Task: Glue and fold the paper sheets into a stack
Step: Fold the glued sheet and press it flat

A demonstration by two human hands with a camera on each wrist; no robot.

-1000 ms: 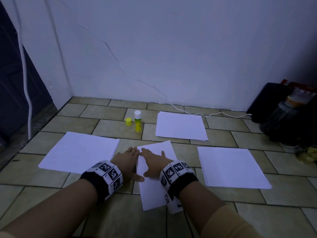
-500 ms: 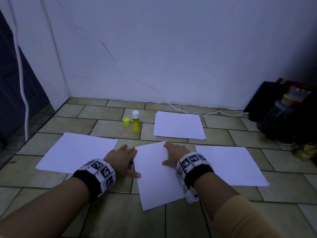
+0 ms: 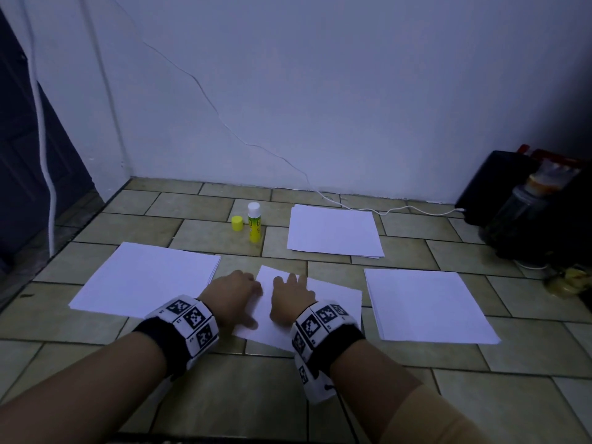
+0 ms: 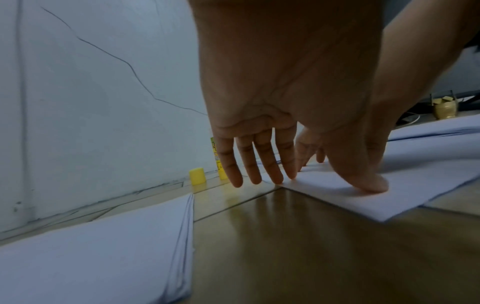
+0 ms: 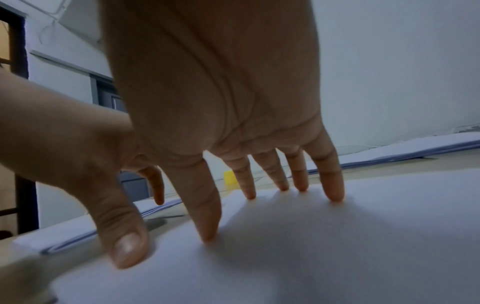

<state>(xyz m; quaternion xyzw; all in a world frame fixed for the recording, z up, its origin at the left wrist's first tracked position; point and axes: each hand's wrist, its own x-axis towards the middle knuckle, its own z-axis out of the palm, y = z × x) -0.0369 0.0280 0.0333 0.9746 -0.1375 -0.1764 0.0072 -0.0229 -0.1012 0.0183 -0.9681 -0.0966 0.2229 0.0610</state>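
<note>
Beige floor tiles (image 3: 198,206) fill the lower half of the head view, running up to a pale wall (image 3: 320,91) with a thin white cable (image 3: 368,210) trailing along its foot. At the centre of the frame lies the folded sheet (image 3: 333,299), turned at an angle, with both hands on it. The left hand (image 3: 232,294) is spread wide; in the left wrist view its thumb (image 4: 369,181) presses flat on the paper near its left edge while the fingertips (image 4: 275,176) reach the sheet's far corner. The right hand (image 3: 290,298) is also wide, fingers straight, and in the right wrist view its fingertips (image 5: 335,195) press down on the white surface.

3 paper piles ring the sheet: the left stack (image 3: 147,278) at centre left, the far stack (image 3: 333,230) above centre, and the right stack (image 3: 426,304) at centre right. Above the left hand stands an uncapped glue stick (image 3: 254,222), upright, with its yellow cap (image 3: 237,223) just beside it on the tile. Dark, indistinct objects (image 3: 528,206) crowd the right edge of the frame.
</note>
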